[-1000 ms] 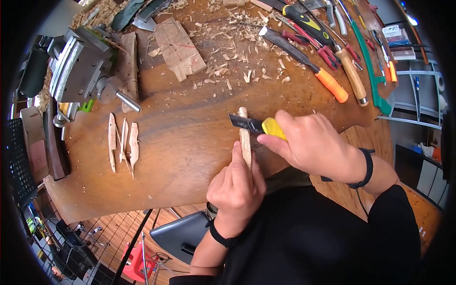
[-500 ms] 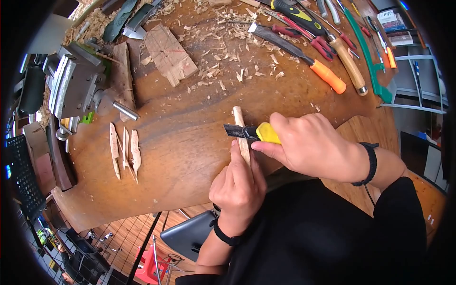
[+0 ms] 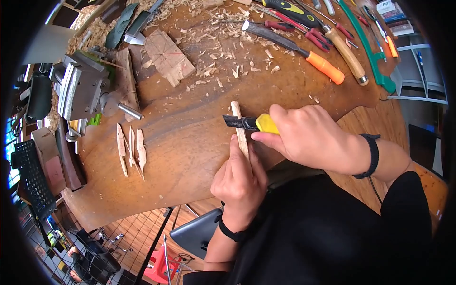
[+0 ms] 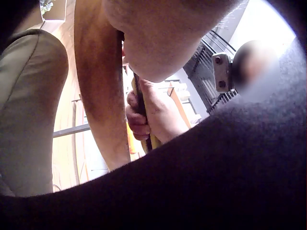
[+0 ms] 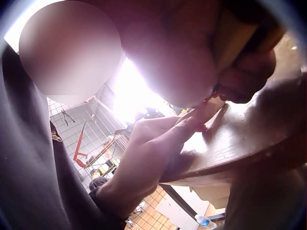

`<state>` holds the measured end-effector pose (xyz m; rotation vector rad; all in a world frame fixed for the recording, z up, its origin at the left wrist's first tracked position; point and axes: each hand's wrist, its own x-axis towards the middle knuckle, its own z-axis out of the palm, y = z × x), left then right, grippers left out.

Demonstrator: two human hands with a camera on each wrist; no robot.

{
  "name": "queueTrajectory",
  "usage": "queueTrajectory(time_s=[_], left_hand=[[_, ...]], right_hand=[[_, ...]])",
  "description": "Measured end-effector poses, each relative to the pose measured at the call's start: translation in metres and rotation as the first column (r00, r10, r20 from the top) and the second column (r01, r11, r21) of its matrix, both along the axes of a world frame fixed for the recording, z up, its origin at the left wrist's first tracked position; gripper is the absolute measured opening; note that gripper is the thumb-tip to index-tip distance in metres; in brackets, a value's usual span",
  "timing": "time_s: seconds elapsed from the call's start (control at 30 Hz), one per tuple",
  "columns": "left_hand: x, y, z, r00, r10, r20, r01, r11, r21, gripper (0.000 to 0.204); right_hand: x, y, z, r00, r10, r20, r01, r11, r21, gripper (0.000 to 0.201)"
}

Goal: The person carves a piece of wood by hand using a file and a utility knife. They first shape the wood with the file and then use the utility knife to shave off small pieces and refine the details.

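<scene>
In the head view, the left hand grips the lower part of a slim wooden stick, its far end pointing away from the body. The right hand holds a yellow utility knife. The knife's dark blade lies across the stick, just beyond the left fingertips. In the left wrist view, the right hand shows curled round the knife handle. In the right wrist view, the left hand pinches the stick near the table edge, partly hidden behind the right hand.
Several carved wood pieces lie on the brown table at left, near a metal vise. A marked board and shavings are at the back. An orange-handled chisel and other tools lie at back right.
The blade moved along the stick toward the left hand, then back slightly toward the far end. Both hands keep their grips. The head view has shifted, so the table scene sits differently in frame.
</scene>
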<state>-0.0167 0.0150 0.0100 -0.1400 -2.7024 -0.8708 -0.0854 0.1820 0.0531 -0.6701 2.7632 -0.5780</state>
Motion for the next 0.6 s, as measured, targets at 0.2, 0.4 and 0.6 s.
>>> queueTrajectory(time_s=[0.2,0.4,0.6], left_hand=[[-0.001,0.002,-0.002,0.999,0.01,-0.036,-0.01,1.0,0.002,0.034],[0.0,0.002,-0.002,0.999,0.046,-0.015,-0.047,0.999,-0.002,0.033],[-0.002,0.002,-0.003,0.998,0.02,-0.061,-0.022,0.999,-0.031,0.033]], right_hand=[[0.0,-0.005,-0.001,0.998,-0.001,-0.069,0.001,1.0,0.003,0.052],[0.012,0.007,0.005,0.998,-0.059,0.036,0.058,0.998,0.033,0.051],[-0.003,-0.012,-0.011,0.992,-0.067,-0.11,0.059,0.995,-0.074,0.052]])
